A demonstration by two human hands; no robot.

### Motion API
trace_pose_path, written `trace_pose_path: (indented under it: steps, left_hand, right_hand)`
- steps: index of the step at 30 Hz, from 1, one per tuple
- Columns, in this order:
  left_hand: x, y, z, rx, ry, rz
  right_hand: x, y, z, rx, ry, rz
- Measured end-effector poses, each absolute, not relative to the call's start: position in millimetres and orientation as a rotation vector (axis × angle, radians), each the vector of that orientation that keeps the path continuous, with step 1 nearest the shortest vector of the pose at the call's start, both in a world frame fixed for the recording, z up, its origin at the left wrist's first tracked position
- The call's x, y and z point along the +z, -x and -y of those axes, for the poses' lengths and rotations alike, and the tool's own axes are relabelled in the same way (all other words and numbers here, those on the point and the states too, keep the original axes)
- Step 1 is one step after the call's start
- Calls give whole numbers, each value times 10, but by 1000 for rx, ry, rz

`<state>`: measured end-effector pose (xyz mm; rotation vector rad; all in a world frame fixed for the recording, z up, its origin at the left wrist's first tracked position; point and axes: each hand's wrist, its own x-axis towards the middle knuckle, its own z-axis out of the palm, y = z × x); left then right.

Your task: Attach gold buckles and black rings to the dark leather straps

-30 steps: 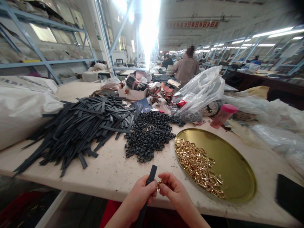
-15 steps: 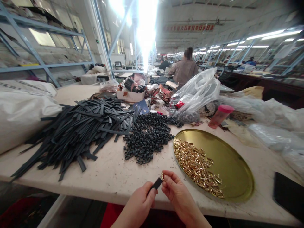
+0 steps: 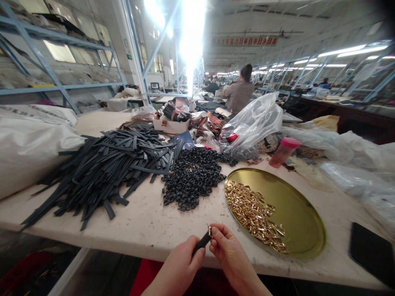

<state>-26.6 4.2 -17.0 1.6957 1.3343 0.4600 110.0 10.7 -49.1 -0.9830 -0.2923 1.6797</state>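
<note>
At the table's near edge, my left hand (image 3: pixel 188 257) is closed on a black strap (image 3: pixel 201 243), with the strap's end sticking out past the thumb. My right hand (image 3: pixel 226 248) pinches a small gold buckle (image 3: pixel 210 231), which sits at that strap end. Whether the strap passes through the buckle is too small to tell. Right of my hands lies a round gold tray (image 3: pixel 304 209) with a heap of gold buckles (image 3: pixel 254 216) on its left side. Beyond my hands is a pile of small black loops (image 3: pixel 193 176). Many black straps (image 3: pixel 114 164) are heaped to the left.
A white sack (image 3: pixel 33 144) stands at the left end of the table (image 3: pixel 138 230). Farther back are an open carton (image 3: pixel 171 126), a clear plastic bag (image 3: pixel 253 123) and a pink-lidded jar (image 3: pixel 284 152). A dark flat object (image 3: pixel 372 253) lies at right. A person (image 3: pixel 239 94) sits beyond.
My right hand has brought the gold buckle up against the strap end. The strap has turned slightly in my left hand. The view has shifted a little.
</note>
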Motion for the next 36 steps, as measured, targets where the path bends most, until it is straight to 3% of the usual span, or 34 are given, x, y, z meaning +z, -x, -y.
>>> trace_pose_path:
  steps: [15, 23, 36]
  left_hand:
    - [-157, 354, -108, 342, -1784, -1305]
    - [-160, 284, -82, 409, -1585, -1292]
    - [-278, 212, 16, 605, -1154, -1110]
  right_hand:
    - [-559, -1034, -80, 1765, 1063, 479]
    - [-580, -1055, -80, 1571, 1108, 643]
    - [-542, -999, 57, 1580, 1135, 769]
